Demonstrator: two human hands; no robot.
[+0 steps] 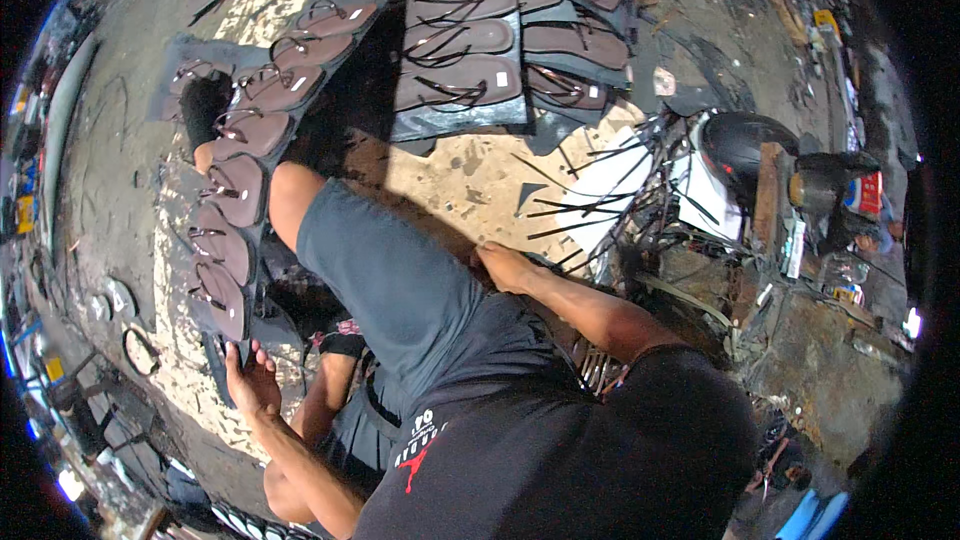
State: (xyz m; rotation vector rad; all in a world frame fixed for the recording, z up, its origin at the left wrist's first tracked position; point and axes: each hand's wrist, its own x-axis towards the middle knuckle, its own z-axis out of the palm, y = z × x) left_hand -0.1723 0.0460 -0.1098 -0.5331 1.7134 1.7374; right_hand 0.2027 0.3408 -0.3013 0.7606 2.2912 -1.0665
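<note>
Fingers of my left hand are spread wide and hold nothing; they hover just below the near end of a dark board that carries a column of brown flip-flop soles, each with its black strap fitted. I cannot tell whether the fingertips actually touch the board's edge or stop just short of it. My right hand lies flat and loosely open on the sandy floor, palm down, gripping nothing, close against my grey-clad thigh and just beside a scatter of loose black straps. From the left hand the column of soles runs up and away along the board, curving toward the top of the view, where a dark-socked foot rests beside it. Further out, straight ahead of my knee, a second dark sheet holds another stack of brown soles laid crosswise, with more of them beyond at the upper edge. To my right I see a white sheet under the straps, then a black rounded helmet-like shape amid cluttered tools and small bottles.
</note>
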